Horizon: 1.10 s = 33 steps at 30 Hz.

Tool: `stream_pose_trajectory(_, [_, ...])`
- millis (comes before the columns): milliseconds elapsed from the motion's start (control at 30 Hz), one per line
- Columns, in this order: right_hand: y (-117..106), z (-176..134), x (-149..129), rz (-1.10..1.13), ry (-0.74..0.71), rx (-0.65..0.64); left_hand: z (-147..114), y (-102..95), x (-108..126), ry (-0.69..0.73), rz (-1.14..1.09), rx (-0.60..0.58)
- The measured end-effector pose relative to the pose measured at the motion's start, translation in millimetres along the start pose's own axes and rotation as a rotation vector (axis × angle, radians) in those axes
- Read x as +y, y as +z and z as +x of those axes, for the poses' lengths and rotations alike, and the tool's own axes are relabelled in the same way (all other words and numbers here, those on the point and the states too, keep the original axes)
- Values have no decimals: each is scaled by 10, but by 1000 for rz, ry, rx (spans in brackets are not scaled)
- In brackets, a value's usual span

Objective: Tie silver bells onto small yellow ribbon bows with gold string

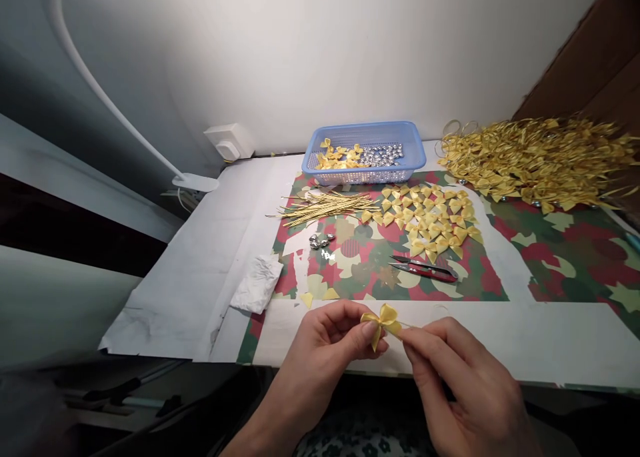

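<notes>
Near the table's front edge, my left hand (340,337) pinches a yellow ribbon bow (386,317) between thumb and fingers. My right hand (460,370) is closed just right of the bow, its fingertips on a thin strand (407,325) that runs to the bow. Whether this strand is cord, wire or a needle I cannot tell. Beyond my hands lie red-handled thread snips (425,269), several silvery beads or bells (321,241), a bundle of gold cords (325,207) and many yellow bows (430,220) spread out.
At the back, a blue basket (364,175) holds more bows and silvery pieces. A large heap of gold ribbon pieces (540,163) fills the back right. On the left are a crumpled tissue (259,283) and a white lamp (195,181). Small ribbon scraps (330,294) lie near my left hand.
</notes>
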State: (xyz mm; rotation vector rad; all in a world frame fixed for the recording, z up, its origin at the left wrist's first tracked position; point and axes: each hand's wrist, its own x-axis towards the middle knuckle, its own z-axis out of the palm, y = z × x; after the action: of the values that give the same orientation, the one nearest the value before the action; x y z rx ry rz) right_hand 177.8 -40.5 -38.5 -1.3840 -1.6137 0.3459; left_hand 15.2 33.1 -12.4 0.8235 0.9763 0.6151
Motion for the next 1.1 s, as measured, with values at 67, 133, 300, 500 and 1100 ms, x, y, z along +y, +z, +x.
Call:
stream_pose_trajectory(67, [1,1,-3,-1,8,-1,-1,2,-4,-17,-18,1])
stream_pose_trajectory(133, [3,1,-6,7,10,6,-2,6,-5,-29,-28,6])
stream_pose_trajectory(300, [8,1,-11,11,7,15,-12,11,-5,-26,-18,1])
stream_pose_trajectory(500, [8,-3,-5,-7,0,-1,-30,45,25,51,110,12])
stream_pose_trajectory(1100, [50,-12,10,56,52,-16,-14,50,20,54,136,22])
